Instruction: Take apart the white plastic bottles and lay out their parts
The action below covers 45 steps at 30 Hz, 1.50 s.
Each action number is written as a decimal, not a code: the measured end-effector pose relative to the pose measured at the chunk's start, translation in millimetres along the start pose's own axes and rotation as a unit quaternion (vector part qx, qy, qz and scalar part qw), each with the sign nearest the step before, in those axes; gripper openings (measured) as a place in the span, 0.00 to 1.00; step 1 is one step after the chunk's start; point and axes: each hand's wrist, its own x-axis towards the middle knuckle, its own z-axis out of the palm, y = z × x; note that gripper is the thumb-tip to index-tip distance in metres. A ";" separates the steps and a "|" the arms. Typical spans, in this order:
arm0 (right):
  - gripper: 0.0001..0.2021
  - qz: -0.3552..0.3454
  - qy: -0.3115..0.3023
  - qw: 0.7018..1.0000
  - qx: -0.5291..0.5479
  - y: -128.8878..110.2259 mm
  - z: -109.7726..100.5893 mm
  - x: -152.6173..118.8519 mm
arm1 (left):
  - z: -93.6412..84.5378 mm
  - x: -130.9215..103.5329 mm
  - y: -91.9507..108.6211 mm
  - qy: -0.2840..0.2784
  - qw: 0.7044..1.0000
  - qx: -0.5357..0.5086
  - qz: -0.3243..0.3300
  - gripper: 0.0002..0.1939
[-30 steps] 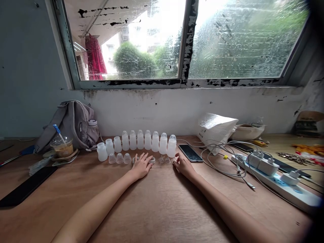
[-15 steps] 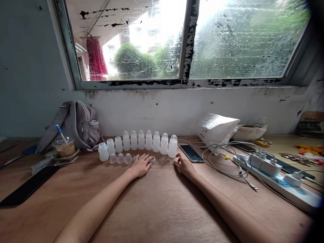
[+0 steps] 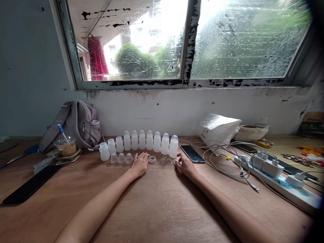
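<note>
My left hand (image 3: pixel 140 164) lies on the table with its fingers stretched out, between a row of clear domed caps (image 3: pixel 122 158) and a whitish screw ring (image 3: pixel 152 159). Anything under its palm is hidden. My right hand (image 3: pixel 186 165) rests on the table, fingers bent and apart, the tips at the rightmost of several small clear pieces (image 3: pixel 169 160) that look like bottle nipples. Behind the hands, several small frosted baby bottles with clear caps (image 3: pixel 149 140) stand upright in a curved row. Three uncapped bottles (image 3: pixel 104 152) stand at its left end.
A smartphone (image 3: pixel 192 154) lies right of the bottles, near tangled white cables (image 3: pixel 220 162) and a power strip (image 3: pixel 280 179). Behind them stands a white bag (image 3: pixel 215 131). To the left are a backpack (image 3: pixel 76 125), a drink cup (image 3: pixel 66 146) and a black flat slab (image 3: pixel 32 185).
My left hand has slid a little left and its fingers have drawn closer together, so the screw ring beside it shows fully. My right hand stays in place.
</note>
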 end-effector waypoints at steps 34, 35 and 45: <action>0.12 0.004 -0.014 1.000 -0.010 -2.2 -1.0 -1.0 | 1.2 -4.0 12.3 -0.083 0.995 0.043 -0.038 0.30; 0.12 0.003 -0.014 1.000 -0.010 -2.2 -0.9 -1.0 | 1.3 -3.4 11.7 -0.089 0.994 0.038 -0.042 0.30; 0.13 0.003 -0.009 1.000 -0.012 0.8 1.8 0.2 | 4.4 0.7 5.1 -0.097 0.995 0.020 -0.034 0.30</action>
